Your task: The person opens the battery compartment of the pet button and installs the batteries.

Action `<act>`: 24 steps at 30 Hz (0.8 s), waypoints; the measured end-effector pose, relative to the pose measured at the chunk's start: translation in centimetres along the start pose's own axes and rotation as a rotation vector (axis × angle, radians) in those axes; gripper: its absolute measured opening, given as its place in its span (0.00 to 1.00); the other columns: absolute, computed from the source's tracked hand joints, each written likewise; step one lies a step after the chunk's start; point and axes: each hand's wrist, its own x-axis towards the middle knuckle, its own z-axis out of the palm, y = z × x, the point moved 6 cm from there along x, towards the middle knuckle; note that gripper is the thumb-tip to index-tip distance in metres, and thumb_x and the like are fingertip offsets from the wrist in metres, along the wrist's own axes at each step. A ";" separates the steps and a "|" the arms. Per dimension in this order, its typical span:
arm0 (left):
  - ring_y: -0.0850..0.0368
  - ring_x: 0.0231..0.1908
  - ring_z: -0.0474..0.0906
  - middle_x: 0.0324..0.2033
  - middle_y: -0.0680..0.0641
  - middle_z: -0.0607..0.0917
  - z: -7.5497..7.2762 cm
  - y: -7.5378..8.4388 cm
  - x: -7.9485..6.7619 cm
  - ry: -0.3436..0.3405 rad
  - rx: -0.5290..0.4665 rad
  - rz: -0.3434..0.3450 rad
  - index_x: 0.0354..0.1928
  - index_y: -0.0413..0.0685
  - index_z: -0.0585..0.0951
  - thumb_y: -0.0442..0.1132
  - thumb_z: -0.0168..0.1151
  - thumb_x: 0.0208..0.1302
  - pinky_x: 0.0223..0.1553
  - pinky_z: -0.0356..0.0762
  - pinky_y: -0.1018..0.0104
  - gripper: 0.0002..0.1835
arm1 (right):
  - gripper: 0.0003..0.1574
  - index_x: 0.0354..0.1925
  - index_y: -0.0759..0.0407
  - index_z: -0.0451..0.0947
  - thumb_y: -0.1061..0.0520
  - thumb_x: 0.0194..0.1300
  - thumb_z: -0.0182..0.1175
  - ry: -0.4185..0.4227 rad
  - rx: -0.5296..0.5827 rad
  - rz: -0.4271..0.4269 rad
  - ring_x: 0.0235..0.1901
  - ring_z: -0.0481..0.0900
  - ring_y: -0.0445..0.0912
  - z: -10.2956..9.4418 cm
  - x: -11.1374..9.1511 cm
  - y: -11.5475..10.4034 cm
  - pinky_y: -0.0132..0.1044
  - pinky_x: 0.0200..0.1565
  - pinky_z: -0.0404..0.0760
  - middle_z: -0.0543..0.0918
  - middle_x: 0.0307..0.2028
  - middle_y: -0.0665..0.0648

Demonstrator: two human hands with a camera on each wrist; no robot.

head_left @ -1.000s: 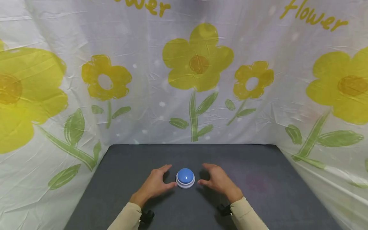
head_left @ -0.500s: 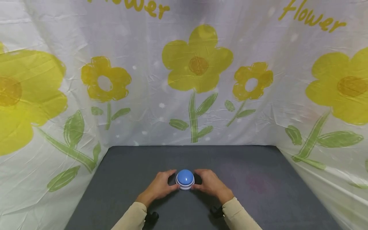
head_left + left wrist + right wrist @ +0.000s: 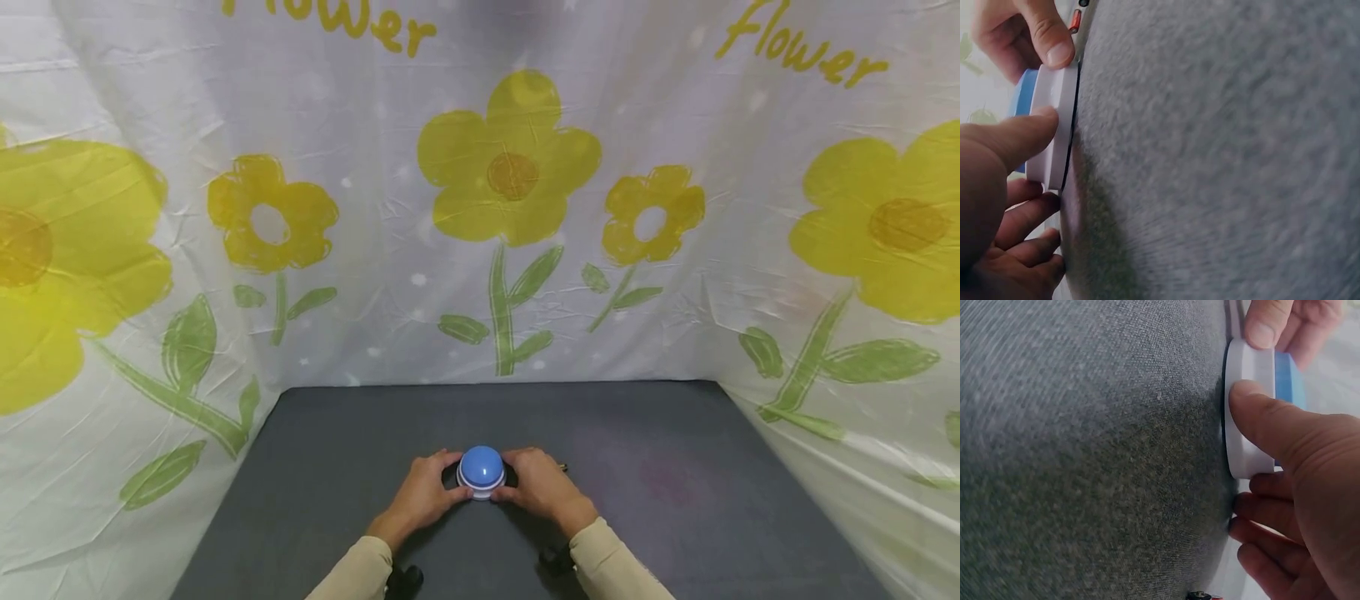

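A round push button (image 3: pixel 482 467) with a blue dome and a white base stands upright on the dark grey table. My left hand (image 3: pixel 418 493) holds it from the left, its thumb (image 3: pixel 1038 128) along the white base and its fingers curling round behind. On the opposite side, my right hand (image 3: pixel 543 490) grips the base in the same way, with the thumb (image 3: pixel 1254 403) on the near side of the rim. The blue dome stays uncovered between both hands. In the left wrist view, the white base (image 3: pixel 1054 94) is right at the cloth surface.
Dark grey cloth covers the table (image 3: pixel 360 425). Just beyond my right hand a small brass-coloured item (image 3: pixel 563 467) peeks out. A white curtain (image 3: pixel 382 275) printed with yellow flowers encloses the back and sides. Black wrist mounts (image 3: pixel 405 581) hang under both sleeves.
Both hands have moved inward from either side of the push button and taken hold of its base. The small item beyond my right hand has come into view.
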 end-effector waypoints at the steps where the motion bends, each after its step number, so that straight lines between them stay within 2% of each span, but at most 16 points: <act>1: 0.27 0.65 0.82 0.61 0.28 0.87 0.2 -0.1 0.0 0.002 0.006 -0.005 0.63 0.42 0.87 0.52 0.84 0.61 0.66 0.82 0.33 0.33 | 0.31 0.55 0.63 0.87 0.45 0.63 0.81 -0.005 -0.008 0.009 0.51 0.91 0.56 0.1 0.0 0.0 0.54 0.54 0.91 0.93 0.48 0.59; 4: 0.26 0.64 0.82 0.61 0.27 0.87 0.6 -0.4 -0.1 0.014 0.014 -0.013 0.63 0.42 0.87 0.51 0.84 0.60 0.65 0.82 0.31 0.32 | 0.32 0.56 0.63 0.87 0.43 0.63 0.81 -0.018 -0.020 0.032 0.52 0.90 0.56 0.3 0.0 0.1 0.54 0.55 0.91 0.93 0.49 0.59; 6: 0.24 0.66 0.80 0.62 0.26 0.85 0.1 0.3 -0.2 0.002 -0.025 -0.024 0.63 0.39 0.87 0.48 0.84 0.61 0.67 0.79 0.27 0.32 | 0.33 0.56 0.63 0.87 0.43 0.63 0.81 -0.019 -0.025 0.039 0.52 0.90 0.56 0.4 0.0 0.2 0.54 0.54 0.91 0.93 0.49 0.59; 9: 0.23 0.66 0.80 0.62 0.25 0.85 -0.1 0.6 -0.3 0.017 -0.044 -0.021 0.63 0.40 0.87 0.47 0.84 0.61 0.67 0.78 0.27 0.31 | 0.32 0.56 0.62 0.88 0.43 0.63 0.81 -0.012 -0.016 0.037 0.51 0.91 0.56 0.4 0.0 0.1 0.54 0.54 0.91 0.93 0.49 0.59; 13: 0.24 0.65 0.81 0.62 0.24 0.84 0.2 0.1 -0.5 0.020 -0.007 0.000 0.64 0.41 0.86 0.49 0.81 0.65 0.67 0.81 0.31 0.30 | 0.32 0.55 0.63 0.88 0.43 0.63 0.81 -0.001 -0.001 0.034 0.51 0.91 0.56 0.4 -0.1 0.0 0.54 0.53 0.91 0.93 0.48 0.59; 15: 0.24 0.66 0.80 0.62 0.24 0.84 -0.1 0.5 -0.5 0.007 -0.023 -0.008 0.64 0.39 0.86 0.46 0.81 0.64 0.69 0.79 0.29 0.30 | 0.32 0.56 0.63 0.88 0.43 0.63 0.81 0.004 0.006 0.037 0.51 0.91 0.55 0.4 -0.1 0.1 0.54 0.53 0.91 0.93 0.49 0.60; 20: 0.31 0.66 0.83 0.61 0.31 0.88 -1.3 1.7 -0.6 -0.034 -0.052 -0.062 0.64 0.38 0.86 0.43 0.83 0.61 0.71 0.77 0.31 0.31 | 0.34 0.61 0.63 0.86 0.44 0.65 0.79 0.005 0.073 0.042 0.55 0.90 0.55 0.1 -0.3 0.1 0.54 0.58 0.90 0.92 0.54 0.60; 24: 0.38 0.65 0.85 0.61 0.39 0.90 -2.1 1.8 -1.0 -0.037 -0.053 -0.089 0.66 0.41 0.85 0.47 0.82 0.63 0.71 0.80 0.36 0.33 | 0.36 0.66 0.63 0.84 0.45 0.68 0.78 0.004 0.144 0.039 0.60 0.88 0.56 -0.2 -0.3 -0.3 0.57 0.63 0.88 0.91 0.59 0.61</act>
